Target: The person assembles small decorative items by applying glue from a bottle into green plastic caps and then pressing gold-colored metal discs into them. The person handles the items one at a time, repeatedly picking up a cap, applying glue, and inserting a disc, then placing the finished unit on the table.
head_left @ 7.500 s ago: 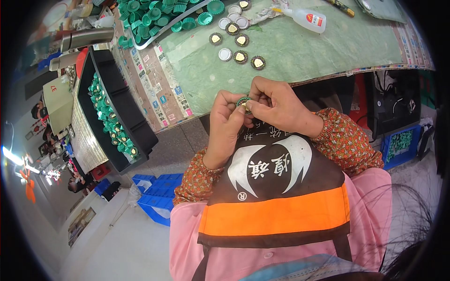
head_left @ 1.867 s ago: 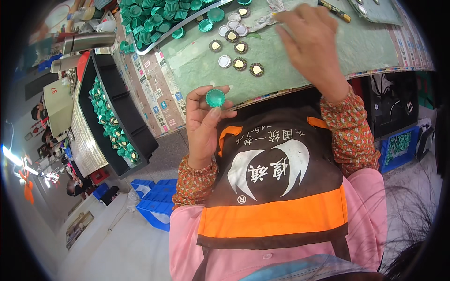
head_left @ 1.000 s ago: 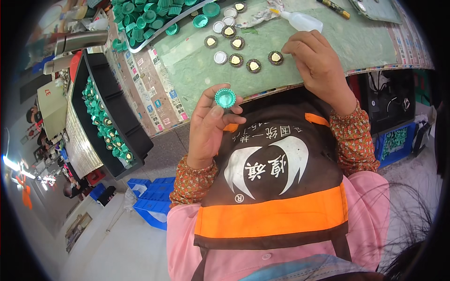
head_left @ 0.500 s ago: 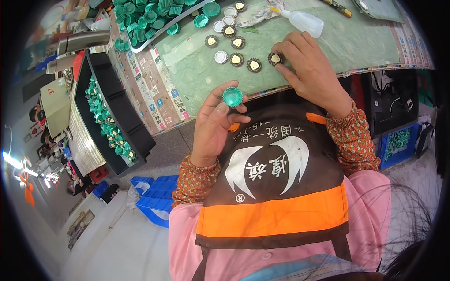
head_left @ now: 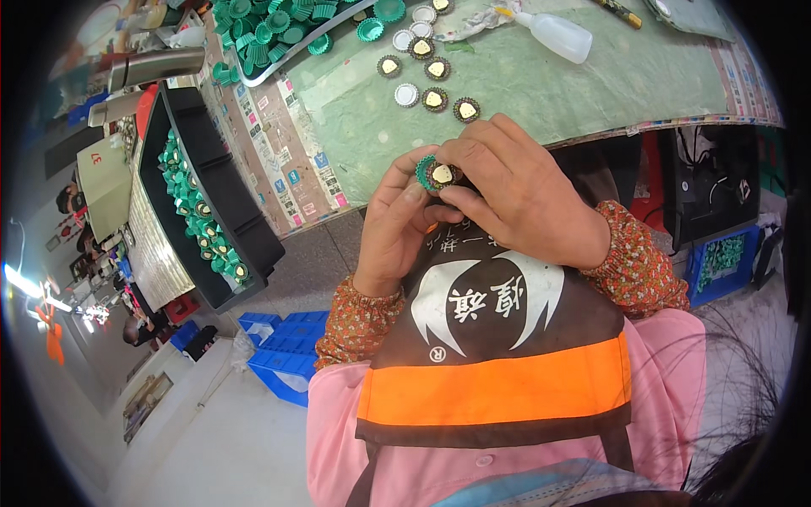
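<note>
Between the thumb and fingers of my left hand point(head_left: 390, 228) is a small green fluted cup point(head_left: 421, 169), partly covered now. My right hand point(head_left: 524, 198) pinches a dark brown fluted disc point(head_left: 443, 175) with a cream-coloured centre, right at the cup's opening. Whether the disc sits inside the cup or only against it, I cannot tell. Both hands are over my lap, just off the table's near edge. Beyond them on the green tabletop point(head_left: 355, 118) lie several similar brown discs point(head_left: 436, 100) with cream centres and a few white fluted caps point(head_left: 406, 95).
A white-rimmed tray point(head_left: 291, 66) heaped with green cups stands at the far left of the table. A squeeze bottle point(head_left: 559, 38) lies near crumpled tissue point(head_left: 473, 24). Left of the table is a black bin point(head_left: 215, 169) holding filled green cups; blue crates point(head_left: 291, 346) stand on the floor.
My right hand has picked up the rightmost brown disc from the table and brought it left and nearer to the green cup. My left hand has stayed nearly in place, holding the cup.
</note>
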A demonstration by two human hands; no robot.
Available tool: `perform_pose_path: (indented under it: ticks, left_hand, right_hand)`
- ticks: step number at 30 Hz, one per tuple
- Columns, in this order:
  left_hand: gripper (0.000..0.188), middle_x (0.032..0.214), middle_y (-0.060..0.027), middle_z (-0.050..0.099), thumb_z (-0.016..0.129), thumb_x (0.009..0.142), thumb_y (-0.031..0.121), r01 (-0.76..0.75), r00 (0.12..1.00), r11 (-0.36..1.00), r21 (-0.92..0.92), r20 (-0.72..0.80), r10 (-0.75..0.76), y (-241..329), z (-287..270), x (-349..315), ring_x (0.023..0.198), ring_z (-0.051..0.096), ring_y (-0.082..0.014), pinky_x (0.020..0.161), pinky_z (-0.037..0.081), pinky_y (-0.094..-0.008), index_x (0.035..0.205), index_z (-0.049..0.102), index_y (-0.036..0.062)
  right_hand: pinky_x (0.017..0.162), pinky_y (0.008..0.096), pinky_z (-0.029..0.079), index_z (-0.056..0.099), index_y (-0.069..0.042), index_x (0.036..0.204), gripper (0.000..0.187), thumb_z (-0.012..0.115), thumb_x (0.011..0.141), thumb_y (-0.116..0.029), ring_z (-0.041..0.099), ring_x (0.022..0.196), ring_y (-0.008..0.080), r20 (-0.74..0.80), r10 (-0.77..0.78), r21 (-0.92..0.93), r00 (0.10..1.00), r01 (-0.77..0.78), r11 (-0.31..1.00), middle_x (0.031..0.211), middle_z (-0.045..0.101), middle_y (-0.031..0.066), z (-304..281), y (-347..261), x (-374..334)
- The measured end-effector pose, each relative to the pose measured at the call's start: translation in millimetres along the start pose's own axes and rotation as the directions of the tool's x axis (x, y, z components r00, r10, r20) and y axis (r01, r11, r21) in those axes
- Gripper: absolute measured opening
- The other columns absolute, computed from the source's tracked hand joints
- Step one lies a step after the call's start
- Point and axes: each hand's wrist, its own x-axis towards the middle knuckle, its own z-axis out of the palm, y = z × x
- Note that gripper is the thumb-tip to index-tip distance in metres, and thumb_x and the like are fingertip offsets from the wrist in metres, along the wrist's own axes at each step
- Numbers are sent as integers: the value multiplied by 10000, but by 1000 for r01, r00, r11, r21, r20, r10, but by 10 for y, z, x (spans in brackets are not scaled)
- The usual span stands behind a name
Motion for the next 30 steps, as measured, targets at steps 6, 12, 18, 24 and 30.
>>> perform_pose_path:
  ticks: [6,12,18,24,30]
  left_hand:
    - [483,1311,-131,604,538,1047,170,-11,1000,1000,27,0,11,-29,-9,-24,1127,658,-194,885,611,-329,1474,409,-15]
    - [474,1323,-122,594,532,1050,156,2,999,999,48,-34,0,-32,32,-53,1116,656,-182,890,603,-319,1477,415,-12]
    - [458,1286,-107,603,513,1058,145,17,999,997,69,-32,-15,-40,45,-67,1111,652,-176,889,602,-324,1485,417,7]
    - [449,1258,-105,608,497,1067,149,-4,1000,986,169,-19,7,-18,135,-98,1084,658,-166,883,601,-327,1488,418,11]
    - [369,1179,-115,644,470,1064,113,33,997,960,279,-80,-11,-2,120,-59,1013,682,-167,847,610,-312,1415,449,0]
  right_hand:
    - [826,408,486,598,5,1111,344,702,794,-81,559,919,328,-4,2,-32,1000,-2,999,945,559,133,34,-29,-26]
    - [827,415,490,596,-8,1155,402,754,788,-46,563,913,337,14,13,-16,1000,-12,1000,1021,574,144,25,-53,-49]
    - [822,407,491,594,0,1138,387,750,787,-42,560,908,335,17,5,-30,1000,-5,1000,1013,571,147,23,-62,-69]
    - [774,404,484,579,-5,1045,299,728,791,-58,542,857,324,34,-24,-66,999,26,997,950,549,136,91,-33,-113]
    - [748,408,482,567,-21,968,212,692,825,-115,547,848,317,-21,-27,17,999,27,999,896,540,128,185,44,-138]
